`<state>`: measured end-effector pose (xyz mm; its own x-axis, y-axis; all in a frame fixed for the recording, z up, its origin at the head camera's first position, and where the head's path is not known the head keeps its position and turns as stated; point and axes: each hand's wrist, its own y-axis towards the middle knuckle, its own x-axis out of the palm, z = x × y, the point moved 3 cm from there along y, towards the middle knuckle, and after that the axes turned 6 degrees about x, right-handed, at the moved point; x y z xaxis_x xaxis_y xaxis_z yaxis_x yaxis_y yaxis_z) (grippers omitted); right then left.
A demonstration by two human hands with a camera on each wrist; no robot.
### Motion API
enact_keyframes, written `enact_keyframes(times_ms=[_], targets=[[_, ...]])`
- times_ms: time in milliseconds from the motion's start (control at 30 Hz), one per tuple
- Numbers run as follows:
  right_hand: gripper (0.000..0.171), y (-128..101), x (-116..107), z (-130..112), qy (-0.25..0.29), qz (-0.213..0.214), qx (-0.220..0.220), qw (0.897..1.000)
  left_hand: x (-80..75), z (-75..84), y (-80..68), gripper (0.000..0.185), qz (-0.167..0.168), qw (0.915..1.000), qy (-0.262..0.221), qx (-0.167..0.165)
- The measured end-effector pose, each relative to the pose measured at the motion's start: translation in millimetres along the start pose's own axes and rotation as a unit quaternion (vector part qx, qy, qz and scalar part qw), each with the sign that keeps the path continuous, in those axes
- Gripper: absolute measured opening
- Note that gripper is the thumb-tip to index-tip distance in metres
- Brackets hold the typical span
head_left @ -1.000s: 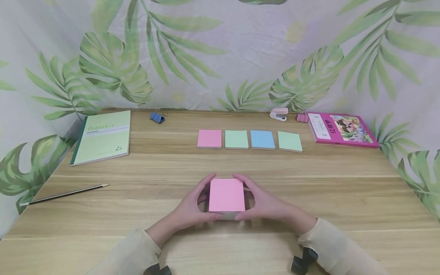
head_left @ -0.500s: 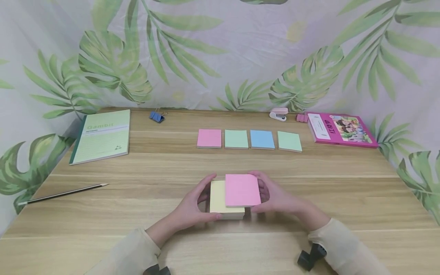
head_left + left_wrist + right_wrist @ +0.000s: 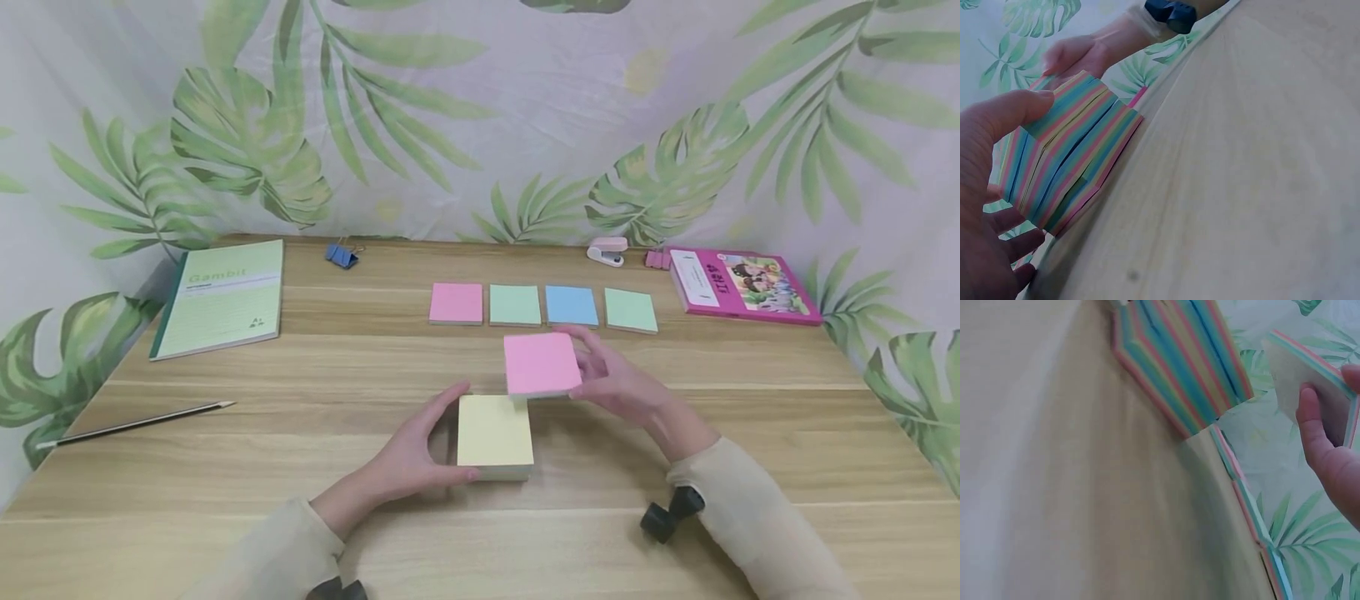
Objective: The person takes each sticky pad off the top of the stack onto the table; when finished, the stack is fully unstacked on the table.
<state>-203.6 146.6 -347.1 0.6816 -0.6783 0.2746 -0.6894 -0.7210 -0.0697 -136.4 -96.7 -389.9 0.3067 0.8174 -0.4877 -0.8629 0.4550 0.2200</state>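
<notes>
My left hand [image 3: 408, 458] holds a thick stack of sticky note pads [image 3: 495, 433] at its left side, thumb along the near edge and fingers toward the far side. The stack's top is pale yellow; striped coloured layers show on its sides [image 3: 1079, 144] in the left wrist view. My right hand [image 3: 618, 387] pinches a thin pink sticky note pad [image 3: 542, 364] by its right edge, raised beyond the stack's far right corner. In the right wrist view, the thumb lies against the lifted pad's pale underside [image 3: 1288, 381].
Behind the hands lies a row of pads: pink [image 3: 456, 304], green [image 3: 514, 306], blue [image 3: 572, 307] and green [image 3: 631, 311]. A notebook [image 3: 221, 296] and pencil [image 3: 142, 423] are left. Farther back sit binder clips [image 3: 342, 256], a stapler [image 3: 607, 252] and a pink book [image 3: 750, 285].
My right hand has drawn the pink pad off the stack's top, first rightward, then forward and up, uncovering the yellow top. The left hand has stayed at the stack.
</notes>
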Motion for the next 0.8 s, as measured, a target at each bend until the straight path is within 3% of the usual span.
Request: enact_keyframes(times_ms=[167, 500, 800], targets=[[0.08, 33.8, 2.8, -7.7, 0.016, -0.01, 0.01, 1.0, 0.4, -2.3, -0.6, 0.094, 0.001, 1.0, 0.003, 0.005], [0.079, 111.7, 4.7, 15.6, -0.048, 0.008, 0.099, 0.994, 2.4, -4.4, -0.7, 0.092, 0.007, 0.9997, -0.008, 0.021], [0.079, 142.4, 20.3, 36.7, -0.075, -0.004, 0.114, 0.991, 2.1, -5.0, -1.3, 0.092, 0.01, 0.9998, 0.004, 0.016]])
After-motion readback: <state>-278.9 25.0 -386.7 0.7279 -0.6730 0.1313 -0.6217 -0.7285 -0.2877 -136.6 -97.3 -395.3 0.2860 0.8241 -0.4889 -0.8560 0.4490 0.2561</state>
